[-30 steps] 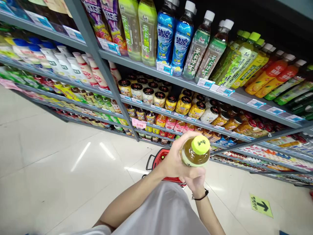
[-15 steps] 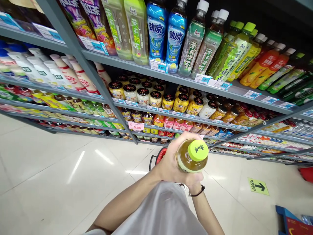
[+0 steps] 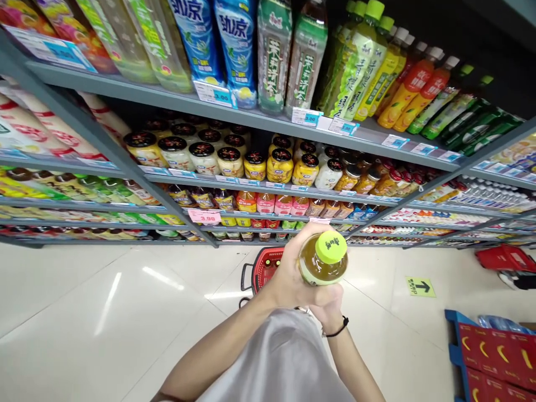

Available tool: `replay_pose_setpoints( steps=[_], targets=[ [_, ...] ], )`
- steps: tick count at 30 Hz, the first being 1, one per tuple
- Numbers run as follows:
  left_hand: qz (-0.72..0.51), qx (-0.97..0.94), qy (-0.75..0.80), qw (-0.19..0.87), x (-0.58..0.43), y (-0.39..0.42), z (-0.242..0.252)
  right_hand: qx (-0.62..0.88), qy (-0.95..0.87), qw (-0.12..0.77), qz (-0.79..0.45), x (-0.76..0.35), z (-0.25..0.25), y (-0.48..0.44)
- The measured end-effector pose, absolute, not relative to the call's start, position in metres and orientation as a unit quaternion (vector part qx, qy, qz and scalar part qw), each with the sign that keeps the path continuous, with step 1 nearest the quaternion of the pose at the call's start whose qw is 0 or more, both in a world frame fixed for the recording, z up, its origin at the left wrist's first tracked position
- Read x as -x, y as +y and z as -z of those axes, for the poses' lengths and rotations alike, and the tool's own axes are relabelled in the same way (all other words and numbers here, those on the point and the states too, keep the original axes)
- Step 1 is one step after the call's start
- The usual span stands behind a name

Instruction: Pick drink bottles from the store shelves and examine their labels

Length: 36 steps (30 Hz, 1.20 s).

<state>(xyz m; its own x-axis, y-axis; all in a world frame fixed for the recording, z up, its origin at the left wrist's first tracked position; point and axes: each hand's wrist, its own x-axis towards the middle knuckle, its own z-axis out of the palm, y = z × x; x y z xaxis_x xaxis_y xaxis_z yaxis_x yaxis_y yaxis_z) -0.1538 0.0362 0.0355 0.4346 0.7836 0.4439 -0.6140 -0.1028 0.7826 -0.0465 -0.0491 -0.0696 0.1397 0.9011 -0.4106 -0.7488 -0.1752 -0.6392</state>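
Note:
A plastic bottle of amber drink with a lime-green cap [image 3: 323,258] is held up at chest height, cap tilted toward me. My left hand [image 3: 288,268] wraps around it from the left, with the fingers curling over the far side. My right hand [image 3: 329,300] sits under the bottle and touches its lower end, a black wristband on that wrist. The bottle's label is mostly hidden by my hands and its own angle.
A red shopping basket [image 3: 263,269] sits on the tiled floor behind my hands. Grey shelves [image 3: 251,120] of bottled drinks and jars run ahead. A blue pallet with red cartons [image 3: 489,352] stands at lower right, and a red basket [image 3: 505,258] lies beyond it.
The shelves and floor have slid left and up in view as my head turned. The blue pallet and far red basket have come into view. Both hands still hold the bottle.

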Motion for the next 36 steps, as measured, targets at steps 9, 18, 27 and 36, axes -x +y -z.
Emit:
replay_pose_setpoints(
  steps=[9, 18, 27, 36],
  targets=[
    [-0.498, -0.506, 0.048, 0.703, 0.066, 0.019, -0.036, 0.364, -0.032, 0.684, -0.631, -0.037, 0.081, -0.078],
    [-0.477, -0.502, 0.023, 0.721, -0.014, 0.003, -0.03, 0.296, -0.021, 0.671, -0.679, -0.113, 0.098, -0.115],
    [-0.462, -0.459, 0.034, 0.758, -0.054, -0.008, -0.017, 0.319, -0.039, 0.645, -0.694, -0.15, 0.093, -0.127],
    [-0.446, -0.453, 0.096, 0.766, -0.029, 0.002, -0.009, 0.324, -0.02, 0.603, -0.729, -0.129, 0.107, -0.118]
  ],
)
